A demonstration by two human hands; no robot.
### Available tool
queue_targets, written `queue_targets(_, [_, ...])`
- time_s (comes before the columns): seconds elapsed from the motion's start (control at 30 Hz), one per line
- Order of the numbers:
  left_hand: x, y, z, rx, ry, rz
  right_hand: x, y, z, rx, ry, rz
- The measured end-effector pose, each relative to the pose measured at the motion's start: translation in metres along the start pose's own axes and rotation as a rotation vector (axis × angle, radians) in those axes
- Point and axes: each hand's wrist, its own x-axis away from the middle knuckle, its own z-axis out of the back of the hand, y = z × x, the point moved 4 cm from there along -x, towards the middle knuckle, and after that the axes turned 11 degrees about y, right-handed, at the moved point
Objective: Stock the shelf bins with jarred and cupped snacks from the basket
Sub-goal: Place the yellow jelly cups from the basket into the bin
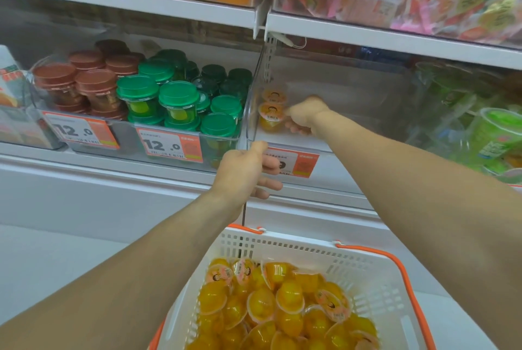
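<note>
Nearest the camera, below the clear bin, sits the white basket with orange rim (324, 253), heaped with yellow-orange jelly cups (282, 307), parked there, I judge, so each reach up to the shelf is short; the clear bin (339, 90) above it is the one being filled and is close to bare; 2 jelly cups (271, 115) stand stacked in its left rear corner, against the divider, probably to start a tidy row; the right hand (303, 116) is inside the bin just beside the lower cup, fingers curled toward it, though whether they pinch it or merely touch it I cannot tell; the left hand (244, 170) grips the bin's front lip at its left corner, thumb over the top and fingers curled beneath, over part of the orange price tag (299, 164), seemingly to steady or tilt the bin; left of the bin stand green-lidded jars (178, 95) and brown-lidded jars (96, 81)
</note>
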Motion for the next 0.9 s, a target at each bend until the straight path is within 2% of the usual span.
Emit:
queue_targets(0.07, [0.0,-0.001,0.0,-0.005,-0.019,-0.007,0.014,-0.007,0.022,0.005,0.105,0.107])
queue_targets(0.2, [-0.001,-0.005,0.001,-0.089,-0.046,-0.013,0.092,-0.018,0.065,-0.243,0.334,0.463])
queue_targets(0.33, [0.002,-0.026,-0.009,-0.39,-0.195,-0.008,0.182,0.025,0.054,-0.577,0.553,0.717])
queue_targets(0.4, [0.007,-0.043,-0.013,-0.684,-0.29,-0.066,0.205,0.064,0.023,-0.651,0.551,0.66])
queue_targets(0.47, [0.012,-0.063,-0.013,-1.075,-0.366,-0.211,0.215,0.112,-0.017,-0.704,0.448,0.394])
queue_targets(0.53, [0.022,-0.088,-0.011,-1.375,-0.464,-0.29,0.224,0.164,-0.053,-0.607,0.298,0.173])
queue_targets(0.63, [0.034,-0.136,-0.005,-1.498,-0.572,-0.155,0.233,0.236,-0.089,-0.141,-0.015,0.126])
queue_targets(0.73, [0.041,-0.185,-0.001,-1.458,-0.495,-0.051,0.244,0.285,-0.104,0.186,-0.341,0.031])
queue_targets(0.8, [0.04,-0.239,0.004,-1.499,-0.528,-0.002,0.25,0.3,-0.103,0.274,-0.451,0.017])
queue_targets(0.83, [0.025,-0.287,0.01,-1.555,-0.577,0.025,0.25,0.302,-0.103,0.295,-0.477,0.036])
queue_targets(0.9, [0.007,-0.369,0.016,-1.697,-0.61,-0.099,0.25,0.304,-0.103,0.318,-0.497,0.064])
